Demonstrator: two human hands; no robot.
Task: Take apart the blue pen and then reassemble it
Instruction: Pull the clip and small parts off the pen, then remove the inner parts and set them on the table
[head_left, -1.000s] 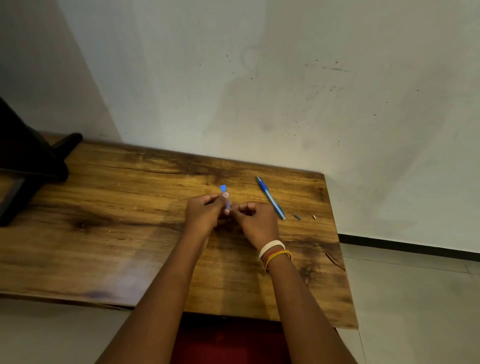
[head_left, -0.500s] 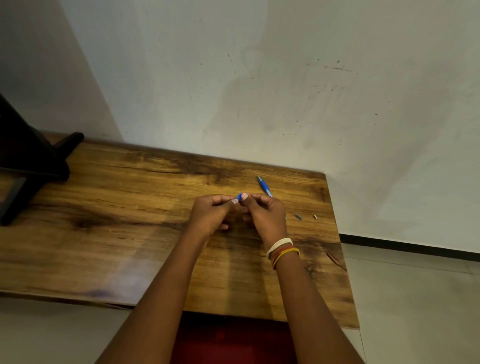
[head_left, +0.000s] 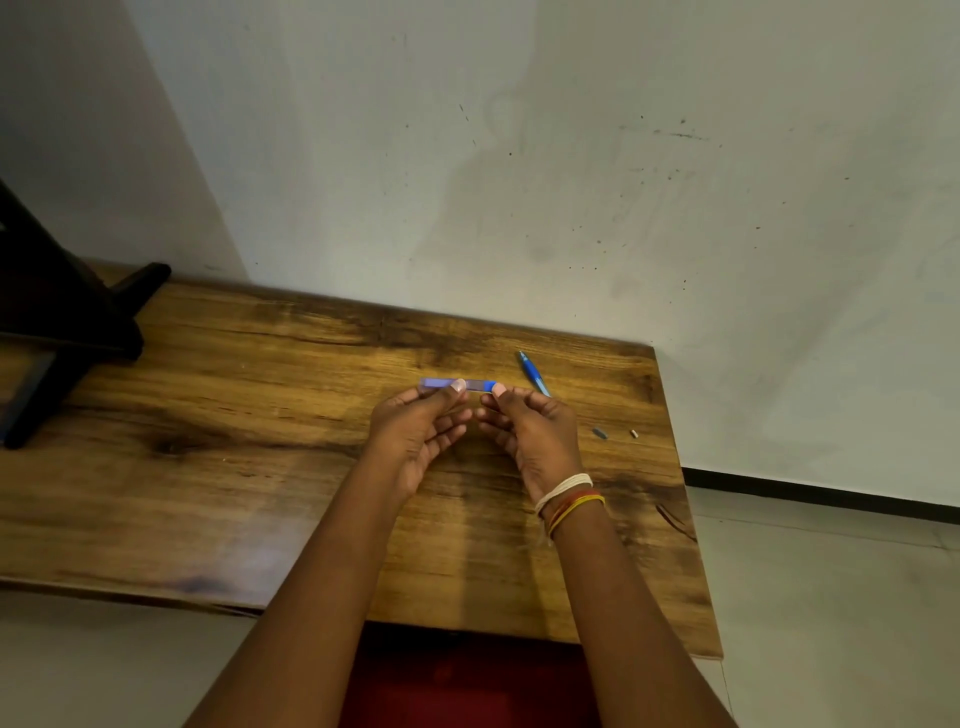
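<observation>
A short blue translucent pen barrel piece (head_left: 457, 385) is held level above the wooden table (head_left: 260, 467), pinched at both ends. My left hand (head_left: 415, 431) grips its left half with thumb and fingers. My right hand (head_left: 530, 426) pinches its right end. Another blue pen part (head_left: 532, 371), long and pointed, lies on the table just behind my right hand, partly hidden by it. Two tiny loose parts lie to the right: a dark one (head_left: 600, 433) and a pale one (head_left: 634, 433).
A black stand (head_left: 62, 332) occupies the table's left end. The table's right edge (head_left: 685, 493) drops to a tiled floor. A white wall runs along the back. Something dark red (head_left: 467, 680) sits under the table's front edge.
The blue piece, upright a second ago, now lies level between both hands. My hands have drawn slightly apart and lifted a little.
</observation>
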